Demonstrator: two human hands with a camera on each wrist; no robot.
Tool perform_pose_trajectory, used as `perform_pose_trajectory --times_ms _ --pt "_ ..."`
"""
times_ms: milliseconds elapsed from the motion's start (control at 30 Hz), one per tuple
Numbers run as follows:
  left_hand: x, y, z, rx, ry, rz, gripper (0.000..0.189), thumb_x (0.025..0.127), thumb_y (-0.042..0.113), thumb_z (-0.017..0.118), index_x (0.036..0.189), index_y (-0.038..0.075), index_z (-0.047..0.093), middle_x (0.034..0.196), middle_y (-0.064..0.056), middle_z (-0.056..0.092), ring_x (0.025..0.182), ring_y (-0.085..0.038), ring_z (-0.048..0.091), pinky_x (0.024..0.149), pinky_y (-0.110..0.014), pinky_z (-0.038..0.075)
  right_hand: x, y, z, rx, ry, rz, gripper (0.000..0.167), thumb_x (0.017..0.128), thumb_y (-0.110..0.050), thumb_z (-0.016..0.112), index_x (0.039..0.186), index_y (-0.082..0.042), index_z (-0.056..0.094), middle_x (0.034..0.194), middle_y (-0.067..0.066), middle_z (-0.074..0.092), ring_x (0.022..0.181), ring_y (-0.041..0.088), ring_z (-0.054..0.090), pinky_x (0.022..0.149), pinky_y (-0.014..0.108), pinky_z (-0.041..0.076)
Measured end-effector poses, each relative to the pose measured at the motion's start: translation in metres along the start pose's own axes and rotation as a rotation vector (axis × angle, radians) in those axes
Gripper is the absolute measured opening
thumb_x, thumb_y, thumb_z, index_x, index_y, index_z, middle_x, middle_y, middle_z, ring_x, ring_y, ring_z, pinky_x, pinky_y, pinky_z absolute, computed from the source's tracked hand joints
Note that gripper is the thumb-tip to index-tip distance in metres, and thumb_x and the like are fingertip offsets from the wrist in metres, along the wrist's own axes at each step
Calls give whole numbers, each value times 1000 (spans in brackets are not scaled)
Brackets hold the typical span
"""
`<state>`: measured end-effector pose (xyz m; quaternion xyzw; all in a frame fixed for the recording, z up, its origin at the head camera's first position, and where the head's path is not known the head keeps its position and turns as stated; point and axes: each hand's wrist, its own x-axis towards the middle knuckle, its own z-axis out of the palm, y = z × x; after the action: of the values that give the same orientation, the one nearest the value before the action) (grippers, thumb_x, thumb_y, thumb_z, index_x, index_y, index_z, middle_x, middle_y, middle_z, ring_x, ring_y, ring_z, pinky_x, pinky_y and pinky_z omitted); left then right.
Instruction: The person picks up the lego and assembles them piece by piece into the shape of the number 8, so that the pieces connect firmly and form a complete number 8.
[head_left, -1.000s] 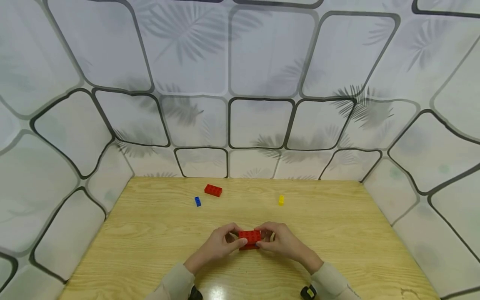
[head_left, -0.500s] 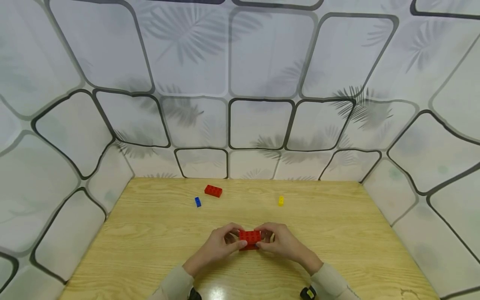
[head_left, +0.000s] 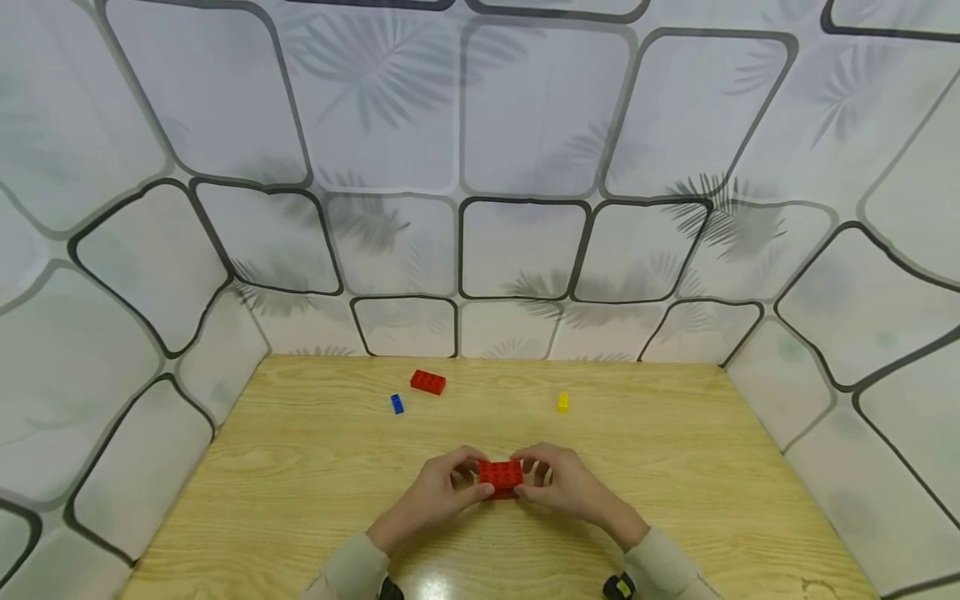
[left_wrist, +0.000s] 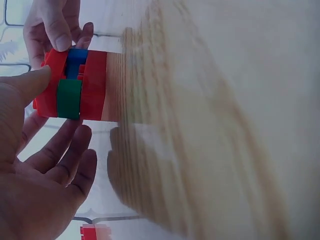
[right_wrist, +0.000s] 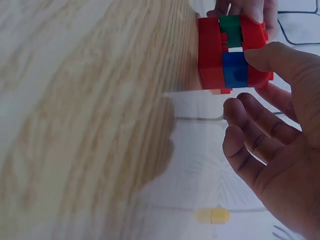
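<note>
A red toy building brick [head_left: 501, 472] forms the top of a small stack near the table's front. Beneath it, in the left wrist view, a green brick [left_wrist: 69, 99] is on the left and a blue brick [left_wrist: 76, 63] on the right, with a gap between. A lower red brick [left_wrist: 94, 85] rests on the tabletop. My left hand [head_left: 438, 489] pinches the upper red brick at its left end, thumb on the near side. From the other end, my right hand [head_left: 566, 483] pinches that same brick. Its far-side fingertips are partly hidden.
Farther back on the wooden table [head_left: 315, 450] lie another red brick [head_left: 427, 382] and a small blue brick [head_left: 397, 404], both left of centre. A small yellow brick [head_left: 562, 402] lies to the right. A patterned wall [head_left: 517, 250] encloses the back and sides.
Almost nothing differs. Both hands keep hold of the upper red brick, and the view shifts very slightly.
</note>
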<state>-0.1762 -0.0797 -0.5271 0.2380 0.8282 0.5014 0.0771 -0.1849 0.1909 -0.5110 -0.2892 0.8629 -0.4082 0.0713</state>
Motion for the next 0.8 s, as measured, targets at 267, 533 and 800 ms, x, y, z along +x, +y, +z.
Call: perform_pose_trajectory --times_ms 267,533,800 --pt "2 1 -1 35 -5 -10 31 99 37 75 124 18 68 116 -2 75 107 -22 70 89 -33 55 -3 7 -14 -47 10 -8 45 91 -11 82 132 0 67 110 13 69 82 3 63 62 22 54" --pt "2 0 -1 27 -13 9 30 99 36 75 123 19 68 115 -1 75 106 -22 70 93 -36 56 -2 23 -24 -123 140 -24 39 93 -12 80 129 0 69 109 16 70 84 12 66 64 22 53" --pt "2 0 -2 15 -22 -3 30 99 35 75 123 19 68 111 -1 75 101 -20 68 87 -31 55 1 35 -33 -128 233 33 35 94 -13 79 125 0 71 112 16 72 90 18 65 69 25 53"
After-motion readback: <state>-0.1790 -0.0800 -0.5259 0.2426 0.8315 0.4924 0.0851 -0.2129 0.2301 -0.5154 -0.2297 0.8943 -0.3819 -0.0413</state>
